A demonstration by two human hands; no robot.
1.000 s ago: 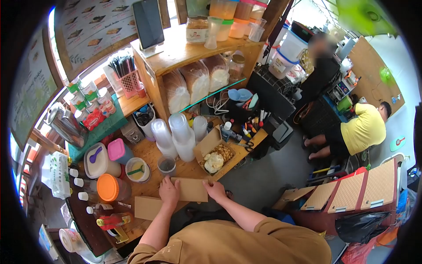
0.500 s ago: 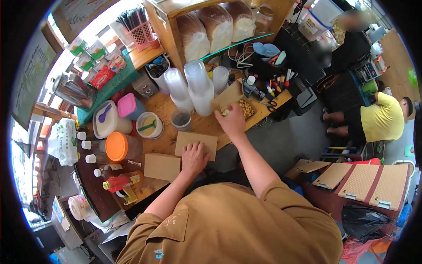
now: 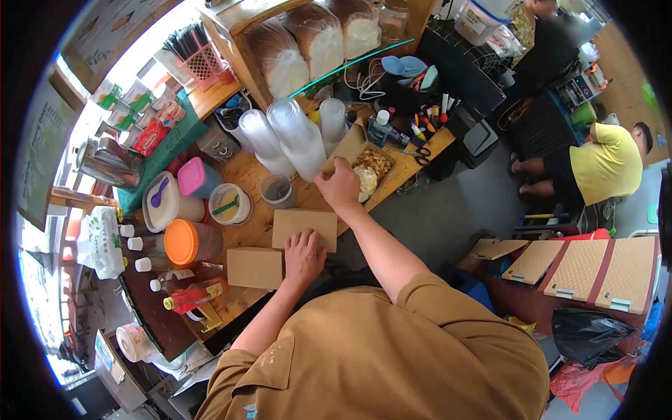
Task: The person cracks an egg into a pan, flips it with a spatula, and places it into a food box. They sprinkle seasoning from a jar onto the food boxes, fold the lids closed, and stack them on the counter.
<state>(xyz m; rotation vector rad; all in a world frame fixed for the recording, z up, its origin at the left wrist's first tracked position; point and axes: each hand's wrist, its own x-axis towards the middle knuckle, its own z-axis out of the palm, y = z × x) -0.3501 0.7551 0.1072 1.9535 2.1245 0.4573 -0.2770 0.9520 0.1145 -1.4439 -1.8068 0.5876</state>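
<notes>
Brown lid point(image 3: 347, 145) at the right hand's point(image 3: 340, 187) curled fingers (grip unclear; left hand point(image 3: 304, 256) flat, fingers slightly apart, on a closed box point(image 3: 308, 221)) could, if tugged sharply, spill the food point(image 3: 374, 164).

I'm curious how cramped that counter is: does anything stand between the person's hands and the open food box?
Nothing visible stands between the right hand and the open food box; that hand is at its raised lid. From the left hand, which rests on a closed cardboard box, the right hand itself lies in between.
</notes>
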